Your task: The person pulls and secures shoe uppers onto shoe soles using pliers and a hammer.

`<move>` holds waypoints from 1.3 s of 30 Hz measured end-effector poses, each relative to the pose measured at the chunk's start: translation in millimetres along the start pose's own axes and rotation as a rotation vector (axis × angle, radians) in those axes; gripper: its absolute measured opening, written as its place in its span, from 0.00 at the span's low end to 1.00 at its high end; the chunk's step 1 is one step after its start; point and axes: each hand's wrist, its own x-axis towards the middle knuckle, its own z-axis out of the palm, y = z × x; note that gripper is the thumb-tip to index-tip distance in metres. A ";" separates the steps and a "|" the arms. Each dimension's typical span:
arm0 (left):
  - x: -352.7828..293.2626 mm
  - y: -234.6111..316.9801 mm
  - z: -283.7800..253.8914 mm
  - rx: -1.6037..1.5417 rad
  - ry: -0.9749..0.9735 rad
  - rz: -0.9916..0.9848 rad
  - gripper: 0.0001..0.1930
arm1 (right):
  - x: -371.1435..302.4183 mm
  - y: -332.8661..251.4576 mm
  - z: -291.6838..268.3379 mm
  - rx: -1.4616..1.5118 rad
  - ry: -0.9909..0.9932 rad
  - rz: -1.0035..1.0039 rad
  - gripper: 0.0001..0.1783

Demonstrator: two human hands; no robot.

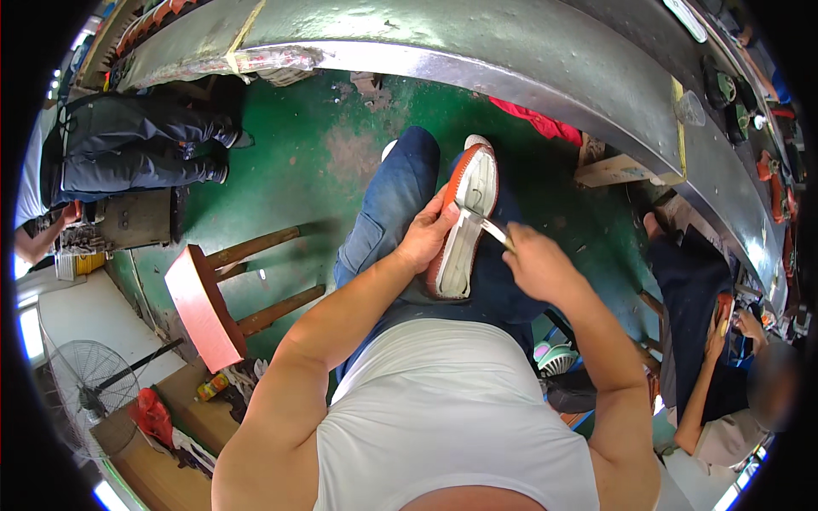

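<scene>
A reddish-brown shoe (454,267) rests sole-up across my lap, its pale, whitish bottom facing me and stitching running along its edge. My left hand (427,232) grips the shoe from its left side, thumb pressed near the middle of the sole. In my right hand (543,262), closed and slightly blurred, is a slim metal hand tool (494,230). Its tip touches or lies very near the middle of the sole; the exact kind of tool cannot be made out, as the fingers hide its handle.
A long metal-topped workbench (511,66) curves across the far side, with red cloth (537,120) beneath it. At left lie a tipped wooden stool (203,307) and a standing fan (89,392). One person stands far left; another sits at right, hands on a small item.
</scene>
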 end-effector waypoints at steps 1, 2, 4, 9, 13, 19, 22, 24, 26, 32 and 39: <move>-0.6 0.9 2.1 0.002 -0.003 -0.006 0.32 | 5.7 6.2 -4.9 -0.039 0.049 -0.072 0.12; -1.5 1.7 3.7 -0.031 0.015 -0.012 0.32 | 11.2 9.6 -5.2 0.001 -0.038 -0.048 0.11; -1.7 1.5 6.3 -0.003 0.053 0.009 0.31 | 17.4 14.2 -3.3 0.036 -0.131 -0.027 0.11; 2.5 -9.3 2.4 0.280 0.158 0.093 0.30 | 25.1 11.9 -2.1 0.947 -0.344 0.427 0.13; 1.8 -3.2 -7.1 0.787 0.133 0.396 0.28 | 20.7 5.4 63.0 1.117 -0.159 0.366 0.13; 6.6 25.0 -5.6 0.971 0.002 0.209 0.25 | 9.8 33.2 31.1 1.332 -0.379 0.354 0.15; 3.7 19.5 -5.6 0.995 -0.012 0.308 0.25 | 6.8 37.4 4.8 1.239 -0.402 0.404 0.18; -1.8 12.5 3.6 0.994 0.040 0.327 0.25 | 9.0 40.4 -11.7 1.202 -0.426 0.403 0.19; -3.8 12.9 8.8 1.000 0.085 0.338 0.25 | 13.2 33.6 -29.6 1.130 -0.432 0.372 0.17; -4.2 29.9 14.1 1.155 -0.064 0.320 0.24 | 40.1 20.3 -30.7 0.881 -0.050 0.122 0.22; -17.2 21.8 20.3 1.117 0.093 0.290 0.30 | 56.4 16.5 -30.1 0.466 -0.116 0.161 0.26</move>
